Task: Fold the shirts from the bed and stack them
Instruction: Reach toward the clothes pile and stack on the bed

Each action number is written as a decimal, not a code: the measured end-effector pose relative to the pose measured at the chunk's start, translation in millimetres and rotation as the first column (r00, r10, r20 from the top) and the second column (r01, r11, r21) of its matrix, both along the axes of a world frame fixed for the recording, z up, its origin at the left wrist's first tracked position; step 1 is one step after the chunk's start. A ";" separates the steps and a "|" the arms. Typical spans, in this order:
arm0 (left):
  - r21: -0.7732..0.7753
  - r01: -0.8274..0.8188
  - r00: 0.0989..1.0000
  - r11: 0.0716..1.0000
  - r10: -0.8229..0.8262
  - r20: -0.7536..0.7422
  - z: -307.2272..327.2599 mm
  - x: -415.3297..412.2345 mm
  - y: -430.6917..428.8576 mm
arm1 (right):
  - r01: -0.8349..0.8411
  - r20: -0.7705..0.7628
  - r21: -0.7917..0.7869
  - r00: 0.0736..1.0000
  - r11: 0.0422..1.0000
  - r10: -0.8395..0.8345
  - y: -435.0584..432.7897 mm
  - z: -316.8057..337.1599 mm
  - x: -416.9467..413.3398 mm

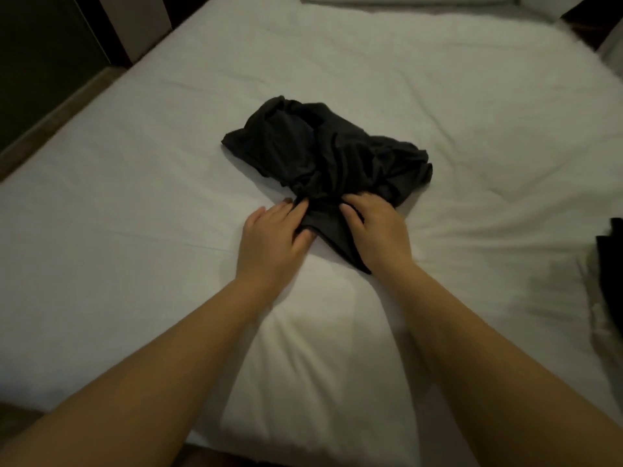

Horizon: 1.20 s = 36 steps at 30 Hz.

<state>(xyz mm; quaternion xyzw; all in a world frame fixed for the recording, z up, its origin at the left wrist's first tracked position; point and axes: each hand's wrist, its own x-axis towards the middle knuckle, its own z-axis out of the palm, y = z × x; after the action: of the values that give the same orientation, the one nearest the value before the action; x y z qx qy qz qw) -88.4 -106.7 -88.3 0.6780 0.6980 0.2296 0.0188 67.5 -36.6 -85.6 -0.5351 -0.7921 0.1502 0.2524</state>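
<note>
Two hands meet at the near tip of the crumpled black fabric shirt (323, 153), which lies mid-way on the white-sheeted bed (135, 163). Its long axis runs away from me, with the narrow end pointing toward me (the bulk is farther). I see the left hand (273, 237) touching the cloth with nearly straight fingers, while the right hand (374, 230) grips it with curled fingers.

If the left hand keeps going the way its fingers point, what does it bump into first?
The crumpled black shirt. The left hand points forward and a little right, and its fingertips look to be touching the shirt's near edge.
</note>
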 end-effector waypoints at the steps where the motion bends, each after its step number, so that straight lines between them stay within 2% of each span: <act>1: 0.042 0.009 0.999 0.999 -0.011 0.039 2.8 -0.8 -2.6 | 0.030 -0.058 -0.038 0.998 0.999 -0.032 -5.2 4.9 1.7; 3: 0.083 -0.005 0.988 0.997 -0.009 0.156 9.0 -0.6 -13.7 | 0.103 -0.168 -0.105 0.978 0.989 -0.120 -22.0 13.6 7.3; 6: 0.045 -0.073 0.952 0.996 0.056 0.302 15.7 3.9 -45.3 | 0.180 -0.282 -0.162 0.934 0.970 -0.220 -59.1 20.4 22.5; 9: -0.005 -0.060 0.941 0.998 0.058 0.335 14.2 14.8 -92.0 | 0.187 -0.281 -0.184 0.931 0.965 -0.233 -102.6 23.6 43.2; 13: -0.073 -0.045 0.961 0.996 0.063 0.270 1.1 49.8 -154.9 | 0.197 -0.270 -0.227 0.928 0.954 -0.256 -161.9 27.4 73.4; 15: -0.096 -0.082 0.932 0.992 0.110 0.346 5.1 68.4 -176.1 | 0.237 -0.285 -0.255 0.908 0.937 -0.307 -187.2 31.7 88.1; 18: -0.130 -0.143 0.831 0.981 0.191 0.523 20.8 87.5 -201.9 | 0.291 -0.293 -0.307 0.877 0.906 -0.381 -222.4 38.3 108.7; 22: -0.105 -0.173 0.772 0.979 0.201 0.603 38.7 98.0 -224.5 | 0.333 -0.337 -0.297 0.841 0.895 -0.424 -260.2 54.9 126.6; 28: -0.088 -0.154 0.751 0.984 0.174 0.637 69.0 108.8 -248.4 | 0.370 -0.447 -0.276 0.768 0.887 -0.459 -299.4 83.6 129.0; 30: -0.077 -0.163 0.683 0.984 0.169 0.710 75.8 110.2 -255.9 | 0.371 -0.514 -0.274 0.723 0.887 -0.461 -309.6 93.3 127.7; 33: -0.095 -0.150 0.449 0.984 0.153 0.880 93.4 108.9 -266.4 | 0.361 -0.674 -0.294 0.579 0.885 -0.460 -315.7 117.1 131.6; 34: -0.086 -0.143 0.406 0.986 0.137 0.904 100.9 107.3 -269.5 | 0.350 -0.726 -0.289 0.526 0.891 -0.442 -317.1 126.9 133.8; 36: -0.029 -0.119 0.386 0.992 0.074 0.919 117.8 104.5 -275.5 | 0.330 -0.800 -0.244 0.463 0.912 -0.382 -320.9 145.9 138.3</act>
<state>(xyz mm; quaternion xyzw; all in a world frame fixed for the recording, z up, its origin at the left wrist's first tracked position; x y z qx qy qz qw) 16.1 -382.2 29.4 0.3977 0.6051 0.5802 0.3729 205.8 -357.4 60.3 -0.5578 -0.4419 0.3512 0.6085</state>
